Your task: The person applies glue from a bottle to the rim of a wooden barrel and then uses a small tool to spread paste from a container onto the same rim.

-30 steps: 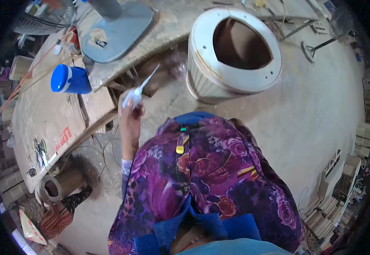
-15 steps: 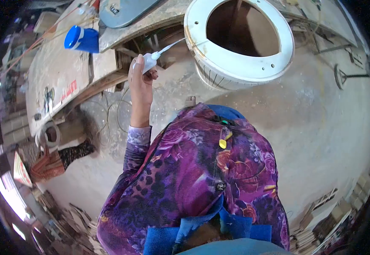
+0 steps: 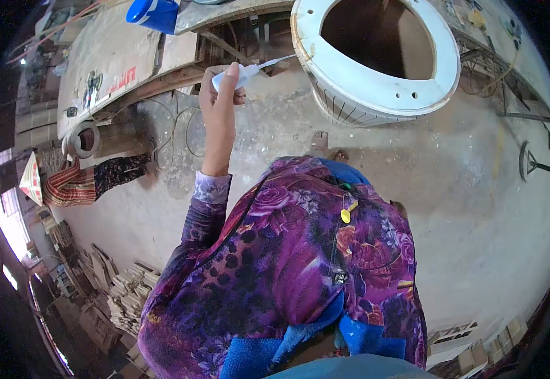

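My left hand (image 3: 220, 95) is closed around a small white squeeze bottle (image 3: 244, 75) with a long thin nozzle. The nozzle points right, and its tip is at the left edge of a round white drum (image 3: 376, 93), touching or nearly so. This drum has a flat white ring on top with a large opening and small holes. Thin dark lines run down its side, and brownish marks show on the ring's left edge. My right hand is out of sight.
A wooden workbench (image 3: 107, 66) runs along the left, bearing a blue container (image 3: 153, 15). Hoses (image 3: 175, 126) trail below it. Another person in a striped top (image 3: 70, 184) and conical hat is at the left. Stacked wood pieces (image 3: 130, 294) lie at lower left.
My view has shifted, so the bench and blue container sit higher and further right. The bottle's nozzle stays by the drum's left edge. More of the other person shows.
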Available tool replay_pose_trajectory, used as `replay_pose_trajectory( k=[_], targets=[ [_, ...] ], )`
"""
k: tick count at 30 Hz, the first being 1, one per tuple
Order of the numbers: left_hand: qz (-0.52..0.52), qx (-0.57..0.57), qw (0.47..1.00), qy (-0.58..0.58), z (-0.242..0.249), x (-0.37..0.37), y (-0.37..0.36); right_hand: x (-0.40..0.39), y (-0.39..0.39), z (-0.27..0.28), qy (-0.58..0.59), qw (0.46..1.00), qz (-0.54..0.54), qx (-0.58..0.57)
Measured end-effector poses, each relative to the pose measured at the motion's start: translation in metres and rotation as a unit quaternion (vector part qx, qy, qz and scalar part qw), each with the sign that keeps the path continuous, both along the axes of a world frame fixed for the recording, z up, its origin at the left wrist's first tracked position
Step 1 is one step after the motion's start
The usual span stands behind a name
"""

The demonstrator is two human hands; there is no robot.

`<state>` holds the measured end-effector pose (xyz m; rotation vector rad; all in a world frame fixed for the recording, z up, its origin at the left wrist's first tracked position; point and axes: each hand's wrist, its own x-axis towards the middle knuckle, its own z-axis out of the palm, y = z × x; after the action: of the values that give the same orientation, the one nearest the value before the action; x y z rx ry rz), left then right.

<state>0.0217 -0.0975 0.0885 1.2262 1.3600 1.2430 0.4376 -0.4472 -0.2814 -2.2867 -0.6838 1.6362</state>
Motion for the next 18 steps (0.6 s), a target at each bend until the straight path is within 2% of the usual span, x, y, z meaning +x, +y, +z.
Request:
replay_pose_trajectory(
  k=[9, 18],
  targets=[
    [-0.052, 0.015, 0.998, 0.041, 0.005, 0.009, 0.009, 0.005, -0.015, 0.018, -0.021, 0.999, -0.011, -0.022],
    [-0.047, 0.028, 0.998, 0.026, -0.005, 0.009, 0.021, 0.012, -0.014, 0.033, -0.035, 0.999, -0.016, -0.033]
  ],
)
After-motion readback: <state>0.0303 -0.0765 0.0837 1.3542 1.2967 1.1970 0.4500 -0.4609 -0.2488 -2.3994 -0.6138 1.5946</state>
